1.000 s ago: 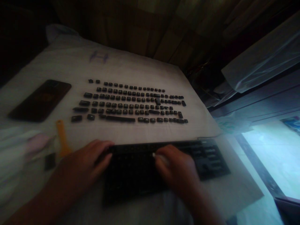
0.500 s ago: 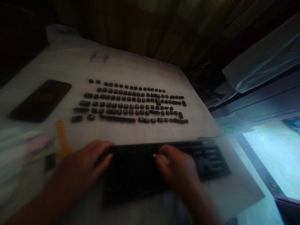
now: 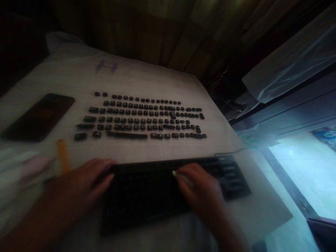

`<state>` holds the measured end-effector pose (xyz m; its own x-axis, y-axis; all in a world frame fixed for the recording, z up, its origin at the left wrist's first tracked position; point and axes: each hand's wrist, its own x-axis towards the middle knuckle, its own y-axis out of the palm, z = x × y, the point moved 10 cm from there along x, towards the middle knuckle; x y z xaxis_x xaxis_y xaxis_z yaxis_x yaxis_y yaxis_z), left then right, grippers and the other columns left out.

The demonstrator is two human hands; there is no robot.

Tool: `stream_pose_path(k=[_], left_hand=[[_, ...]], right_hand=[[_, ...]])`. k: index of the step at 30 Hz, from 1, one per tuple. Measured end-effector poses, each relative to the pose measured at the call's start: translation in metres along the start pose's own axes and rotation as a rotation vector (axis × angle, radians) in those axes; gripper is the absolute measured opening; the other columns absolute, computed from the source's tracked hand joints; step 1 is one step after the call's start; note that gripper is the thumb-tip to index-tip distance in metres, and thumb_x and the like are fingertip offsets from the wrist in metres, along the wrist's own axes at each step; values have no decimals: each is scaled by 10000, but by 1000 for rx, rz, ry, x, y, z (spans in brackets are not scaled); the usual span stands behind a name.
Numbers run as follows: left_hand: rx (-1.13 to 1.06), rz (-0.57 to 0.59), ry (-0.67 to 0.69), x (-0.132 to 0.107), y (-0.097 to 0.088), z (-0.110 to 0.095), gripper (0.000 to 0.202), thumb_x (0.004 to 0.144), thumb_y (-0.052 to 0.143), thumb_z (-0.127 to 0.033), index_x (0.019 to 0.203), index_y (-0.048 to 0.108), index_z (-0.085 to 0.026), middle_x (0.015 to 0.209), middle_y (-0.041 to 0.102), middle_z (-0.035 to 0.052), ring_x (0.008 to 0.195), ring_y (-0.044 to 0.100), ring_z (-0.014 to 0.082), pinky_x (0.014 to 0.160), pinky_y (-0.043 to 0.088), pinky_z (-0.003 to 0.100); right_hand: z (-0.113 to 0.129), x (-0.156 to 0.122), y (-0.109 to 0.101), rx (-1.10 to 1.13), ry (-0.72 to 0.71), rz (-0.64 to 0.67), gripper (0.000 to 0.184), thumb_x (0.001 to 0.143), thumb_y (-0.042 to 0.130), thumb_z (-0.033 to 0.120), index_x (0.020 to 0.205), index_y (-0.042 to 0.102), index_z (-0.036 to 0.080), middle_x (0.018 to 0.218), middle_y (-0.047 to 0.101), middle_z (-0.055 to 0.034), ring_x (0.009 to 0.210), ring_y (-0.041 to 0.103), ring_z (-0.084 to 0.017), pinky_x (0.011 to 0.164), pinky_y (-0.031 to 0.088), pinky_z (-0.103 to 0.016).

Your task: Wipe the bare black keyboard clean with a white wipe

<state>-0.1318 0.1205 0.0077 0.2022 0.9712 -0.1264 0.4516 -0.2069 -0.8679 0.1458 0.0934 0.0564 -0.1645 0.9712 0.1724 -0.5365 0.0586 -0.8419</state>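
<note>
A black keyboard (image 3: 141,196) lies on the white-covered table, its main key area dark and stripped of caps as far as the dim light shows. My left hand (image 3: 91,178) is closed on its upper left corner, thumb and fingers at the edge. Over the upper middle of the keyboard, my right hand (image 3: 196,182) pinches a small white-tipped thing (image 3: 174,173), mostly hidden by the fingers; its kind is unclear. Beyond the keyboard, loose black keycaps (image 3: 131,120) lie in several rows, with a long space bar (image 3: 131,135) in the nearest row.
A dark phone (image 3: 39,117) lies at the left. Nearer, a yellow flat tool (image 3: 62,154) is partly behind my left hand, beside a crumpled pale cloth (image 3: 23,171). A cable (image 3: 228,153) runs from the keyboard's back edge rightward. The table's right edge (image 3: 220,115) drops off.
The view has shifted slightly, so the table's things appear farther left. My right hand's white tip sits a little farther right along the keyboard. My left hand keeps its hold on the corner.
</note>
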Motion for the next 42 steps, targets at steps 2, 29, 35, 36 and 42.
stream_pose_path(k=[2, 29, 35, 36, 42], left_hand=[[-8, -7, -10, 0, 1, 3, 506, 832, 399, -671, 1055, 695, -326, 1061, 779, 25, 859, 755, 263, 745, 603, 394], [-18, -34, -14, -2, 1, 0, 485, 845, 397, -609, 1102, 682, -313, 1088, 777, 40, 884, 758, 288, 773, 602, 446], [-23, -1, -20, -1, 3, 0, 490, 839, 398, -621, 1090, 684, -311, 1087, 775, 43, 880, 757, 285, 751, 604, 435], [-24, 3, -26, -1, 3, 0, 498, 837, 394, -621, 1094, 685, -307, 1095, 773, 47, 882, 758, 286, 757, 604, 440], [-15, -13, -21, -2, 3, -1, 495, 846, 391, -615, 1101, 681, -305, 1100, 773, 43, 892, 756, 284, 782, 601, 444]], right_hand=[[7, 1, 3, -56, -18, -13, 223, 893, 504, 163, 911, 720, 213, 869, 706, -48, 737, 682, -160, 683, 522, -276], [14, 4, 17, -229, 2, 27, 143, 851, 556, 191, 926, 678, 203, 775, 721, -23, 670, 696, -187, 623, 480, -278], [18, 13, 17, -198, -24, 19, 142, 861, 544, 173, 766, 641, 212, 782, 681, -17, 643, 660, -161, 620, 465, -265], [18, 14, 17, -194, -27, 11, 142, 862, 545, 170, 767, 643, 208, 789, 679, -18, 644, 658, -159, 624, 467, -265], [15, 13, 18, -171, 2, -4, 144, 847, 548, 159, 798, 674, 207, 781, 684, -21, 660, 663, -163, 631, 472, -262]])
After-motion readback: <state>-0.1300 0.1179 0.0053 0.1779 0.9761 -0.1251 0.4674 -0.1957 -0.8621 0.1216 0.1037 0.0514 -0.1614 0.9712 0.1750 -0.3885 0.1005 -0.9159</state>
